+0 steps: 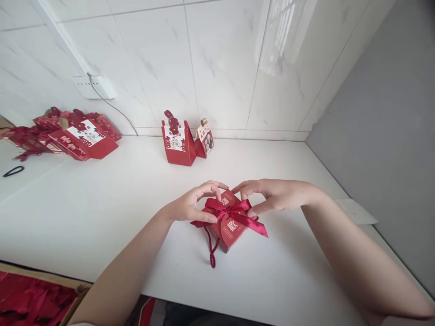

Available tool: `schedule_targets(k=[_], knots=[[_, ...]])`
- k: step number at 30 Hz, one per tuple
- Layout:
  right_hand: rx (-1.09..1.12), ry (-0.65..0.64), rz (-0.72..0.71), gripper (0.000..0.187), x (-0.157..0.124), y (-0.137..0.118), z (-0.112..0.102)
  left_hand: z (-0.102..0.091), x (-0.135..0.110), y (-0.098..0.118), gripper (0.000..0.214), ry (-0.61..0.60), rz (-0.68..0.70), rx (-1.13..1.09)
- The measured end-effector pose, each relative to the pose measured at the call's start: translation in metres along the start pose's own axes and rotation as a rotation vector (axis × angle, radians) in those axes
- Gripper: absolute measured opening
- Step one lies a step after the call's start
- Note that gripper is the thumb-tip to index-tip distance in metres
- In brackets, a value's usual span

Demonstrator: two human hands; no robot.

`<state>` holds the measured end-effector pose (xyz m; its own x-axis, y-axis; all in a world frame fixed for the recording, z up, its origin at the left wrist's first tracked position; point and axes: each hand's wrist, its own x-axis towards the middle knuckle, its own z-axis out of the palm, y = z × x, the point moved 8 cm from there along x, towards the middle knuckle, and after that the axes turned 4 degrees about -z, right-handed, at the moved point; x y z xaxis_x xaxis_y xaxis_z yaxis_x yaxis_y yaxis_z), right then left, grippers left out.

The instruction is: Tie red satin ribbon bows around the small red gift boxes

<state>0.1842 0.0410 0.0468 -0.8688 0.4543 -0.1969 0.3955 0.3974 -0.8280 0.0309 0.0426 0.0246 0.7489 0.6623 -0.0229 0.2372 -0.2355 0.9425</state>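
A small red gift box (233, 232) with pale Chinese lettering lies on the white table, turned at an angle to me. Across its top sits a shiny red ribbon bow (222, 209), its tails spread to either side. My left hand (195, 203) curls round the bow's left loop, thumb on the ribbon and fingers at the box's far edge. On the other side, my right hand (273, 195) pinches the right loop between thumb and bent fingers. A twisted dark red cord handle (212, 253) hangs off the box's near left side onto the table.
Two standing gift boxes, a larger red one (178, 151) and a smaller one (204, 141), are near the tiled wall. Several red boxes (84, 142) are heaped at left beside a black loop (13, 171). A carton (37, 296) of red ribbons sits lower left; a grey panel (384, 127) borders the right.
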Motion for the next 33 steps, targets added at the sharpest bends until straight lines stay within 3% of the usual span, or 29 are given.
schedule_targets(k=[11, 14, 17, 22, 25, 28, 30, 33], knots=[[0.009, -0.004, -0.022, 0.032, -0.002, -0.009, -0.001, 0.001, -0.005, 0.012, 0.028, 0.072, -0.138, 0.175], [0.032, -0.013, -0.048, 0.030, 0.000, -0.010, 0.000, -0.005, -0.005, 0.010, 0.039, 0.172, -0.177, 0.200], [0.081, 0.059, -0.070, 0.027, 0.003, -0.010, -0.004, -0.006, -0.006, 0.012, 0.045, 0.296, -0.175, 0.218], [0.098, 0.077, -0.052, 0.028, 0.003, -0.002, -0.006, -0.004, -0.008, 0.012, 0.048, 0.274, -0.205, 0.253], [0.085, 0.112, -0.029, 0.033, 0.003, 0.004, -0.009, -0.015, -0.012, 0.020, 0.039, 0.324, -0.120, 0.270], [0.194, 0.056, -0.045, 0.038, 0.006, 0.003, -0.002, -0.015, -0.012, 0.025, 0.034, 0.258, -0.025, 0.140], [0.272, 0.018, -0.042, 0.040, 0.009, 0.003, 0.003, -0.012, -0.011, 0.026, 0.035, 0.213, -0.008, 0.076], [0.314, 0.039, -0.036, 0.043, 0.015, 0.006, 0.004, -0.013, -0.010, 0.024, 0.035, 0.236, -0.041, 0.158]])
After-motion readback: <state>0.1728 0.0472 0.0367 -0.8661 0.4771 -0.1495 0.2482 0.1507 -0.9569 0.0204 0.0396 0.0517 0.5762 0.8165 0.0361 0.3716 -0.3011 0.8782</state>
